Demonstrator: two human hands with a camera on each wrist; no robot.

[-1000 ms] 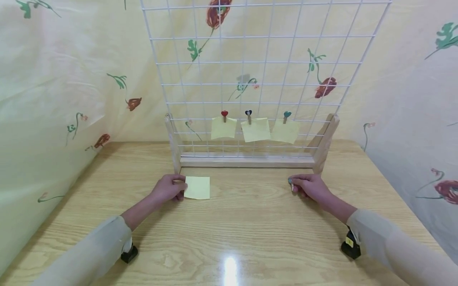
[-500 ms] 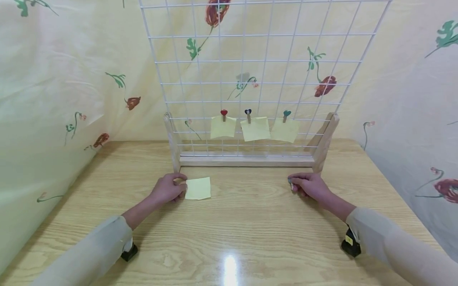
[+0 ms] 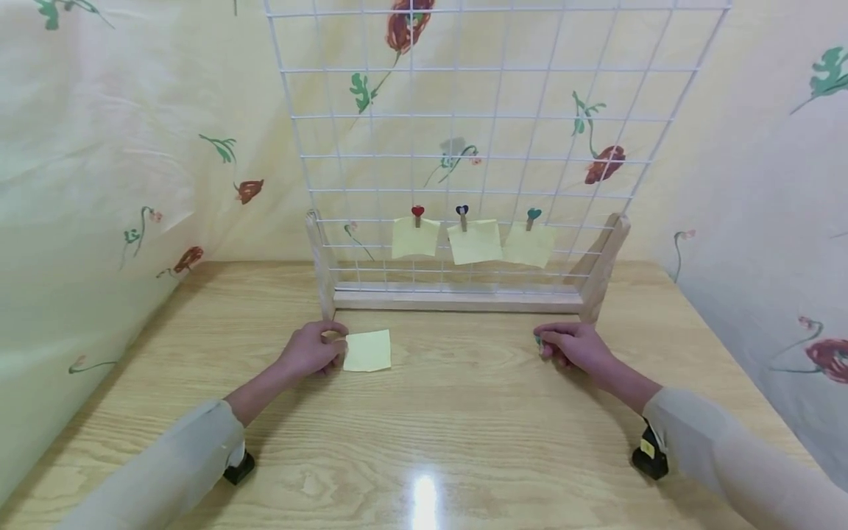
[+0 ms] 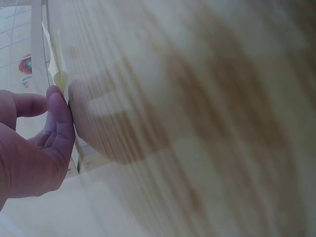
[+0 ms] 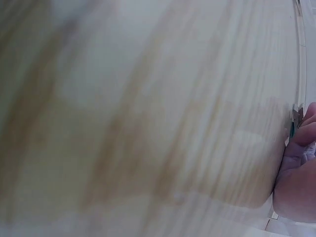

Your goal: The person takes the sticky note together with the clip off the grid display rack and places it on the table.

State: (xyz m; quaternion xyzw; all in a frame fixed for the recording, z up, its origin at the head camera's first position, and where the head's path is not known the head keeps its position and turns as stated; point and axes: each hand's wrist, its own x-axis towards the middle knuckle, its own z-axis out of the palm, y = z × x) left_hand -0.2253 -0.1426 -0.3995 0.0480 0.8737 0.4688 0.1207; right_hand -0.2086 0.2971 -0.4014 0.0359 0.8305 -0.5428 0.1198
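Okay, left hand [image 3: 314, 348]: thumb and finger seem pinched on left edge of loose yellow note [image 3: 368, 351], on or just over tabletop [image 3: 424, 419]. Right hand [image 3: 576, 346]: thumb and finger together on teal-heart clip [image 3: 539, 344]; can't tell which end they press. We'd want light left pinch, edge only, no creasing; firm right grip, fingertips off clip mouth. Beyond, three clipped notes [image 3: 474, 242] on wire grid [image 3: 453, 116].

The note [image 3: 368, 351] at the left hand [image 3: 314, 348] is plain pale yellow; the clip [image 3: 539, 344] in the right hand [image 3: 575, 344] shows teal. Beyond both hands, red, dark blue and teal hearts [image 3: 418, 211] stand out against a white grid [image 3: 453, 115]. Light brown grain streaks the table [image 3: 424, 419]; red-and-green flowers [image 3: 249, 192] dot the cream cloth [image 3: 73, 294].
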